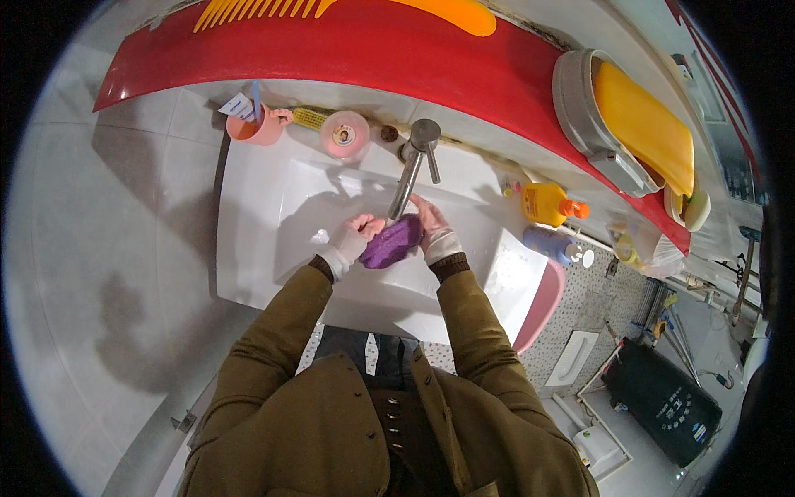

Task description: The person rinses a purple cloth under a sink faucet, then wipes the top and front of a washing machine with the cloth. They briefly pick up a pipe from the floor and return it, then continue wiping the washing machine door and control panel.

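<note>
Under the metal faucet [407,176] I hold a purple, oval, rough-surfaced thing [391,242] between both hands, above the white sink [263,224]. Whether it is a sponge or a folded cloth cannot be made out. My left hand [354,238] grips its upper left edge with curled fingers. On the opposite edge lies my right hand [435,228], its fingers reaching up beside the spout. Pale, whitish coverings show around both hands and wrists, below the pinkish fingers. The spout's end is close to the purple thing's top.
Along the sink's back stand a pink cup [262,127] with a tube and toothbrush, a round pink container [344,135], and a yellow bottle [544,204] with an orange cap. A red shelf [348,45] overhangs them, bearing a yellow comb [447,12]. A pink basin [546,302] sits right.
</note>
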Available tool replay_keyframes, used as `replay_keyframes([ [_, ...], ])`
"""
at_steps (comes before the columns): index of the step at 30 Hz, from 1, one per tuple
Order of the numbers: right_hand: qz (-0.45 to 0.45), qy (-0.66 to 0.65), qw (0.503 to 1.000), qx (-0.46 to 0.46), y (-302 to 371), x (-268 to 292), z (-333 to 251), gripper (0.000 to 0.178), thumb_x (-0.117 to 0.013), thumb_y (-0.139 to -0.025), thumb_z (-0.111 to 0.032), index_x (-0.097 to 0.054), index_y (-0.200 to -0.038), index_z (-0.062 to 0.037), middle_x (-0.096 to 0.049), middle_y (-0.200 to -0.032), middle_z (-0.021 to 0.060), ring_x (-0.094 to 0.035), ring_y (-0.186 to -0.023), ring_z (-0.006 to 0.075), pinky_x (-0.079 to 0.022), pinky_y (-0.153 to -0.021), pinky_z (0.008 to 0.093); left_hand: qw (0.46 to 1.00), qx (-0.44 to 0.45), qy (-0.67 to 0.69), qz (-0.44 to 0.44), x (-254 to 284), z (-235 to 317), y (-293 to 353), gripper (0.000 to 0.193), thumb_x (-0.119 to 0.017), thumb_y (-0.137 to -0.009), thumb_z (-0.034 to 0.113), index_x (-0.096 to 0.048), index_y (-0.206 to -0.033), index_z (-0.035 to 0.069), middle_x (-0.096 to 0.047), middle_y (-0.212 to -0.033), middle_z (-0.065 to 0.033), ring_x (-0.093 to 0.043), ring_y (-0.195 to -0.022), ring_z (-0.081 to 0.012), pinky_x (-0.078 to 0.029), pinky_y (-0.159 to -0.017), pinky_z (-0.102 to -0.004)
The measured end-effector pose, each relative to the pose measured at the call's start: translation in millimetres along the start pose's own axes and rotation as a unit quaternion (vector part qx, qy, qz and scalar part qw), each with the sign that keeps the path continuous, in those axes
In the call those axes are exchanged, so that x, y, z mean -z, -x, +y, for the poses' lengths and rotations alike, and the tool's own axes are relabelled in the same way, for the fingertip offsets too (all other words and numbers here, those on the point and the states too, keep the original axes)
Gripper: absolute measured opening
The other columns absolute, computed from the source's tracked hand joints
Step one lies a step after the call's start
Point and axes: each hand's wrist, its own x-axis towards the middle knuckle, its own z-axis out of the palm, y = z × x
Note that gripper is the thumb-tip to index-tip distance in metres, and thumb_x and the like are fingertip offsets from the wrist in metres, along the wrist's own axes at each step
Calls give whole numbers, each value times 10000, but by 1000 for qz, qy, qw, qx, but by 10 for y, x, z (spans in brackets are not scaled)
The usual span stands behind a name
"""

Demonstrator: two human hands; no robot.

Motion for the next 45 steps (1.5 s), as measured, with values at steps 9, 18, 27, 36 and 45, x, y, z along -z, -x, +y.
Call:
replay_keyframes([
  [9,-13,98,995,6,265,-457,66,387,-716,-1004,-335,-551,-1242,-79,-651,-989,57,-636,-831,153,-557,-639,319,953,-31,266,140,60,-109,-81,260,-663,-1038,300,-649,-1118,53,-643,-944,6,-579,-834,-88,-502,-769,-248],
  [18,66,231,957,165,710,-1383,-146,195,-662,-1026,-242,-631,-1023,-49,-607,-849,65,-575,-763,175,-506,-682,348,868,150,470,54,-247,-101,60,478,-598,-989,589,-632,-1266,201,-615,-1034,-18,-610,-910,-196,-529,-923,-418],
  [27,132,355,926,-14,435,-788,-467,390,-594,-1047,-373,-656,-1129,4,-713,-887,108,-643,-775,213,-530,-760,376,893,144,424,56,-635,-9,-17,333,-488,-1101,314,-688,-1005,66,-652,-835,-23,-643,-752,-167,-557,-685,-336],
  [36,102,456,883,31,681,-899,83,472,-418,-1084,-492,-663,-1224,-113,-719,-1031,215,-685,-871,356,-553,-810,415,815,137,563,-5,-497,-527,-256,416,-553,-1054,471,-658,-951,82,-677,-850,-72,-646,-755,-222,-563,-757,-374],
  [45,156,311,932,103,337,-704,-274,307,-647,-1047,-313,-676,-1081,-10,-702,-906,67,-605,-839,140,-519,-773,310,909,127,394,42,-89,-397,-89,486,-467,-1098,481,-687,-1128,49,-732,-975,-43,-711,-846,-170,-592,-746,-329],
])
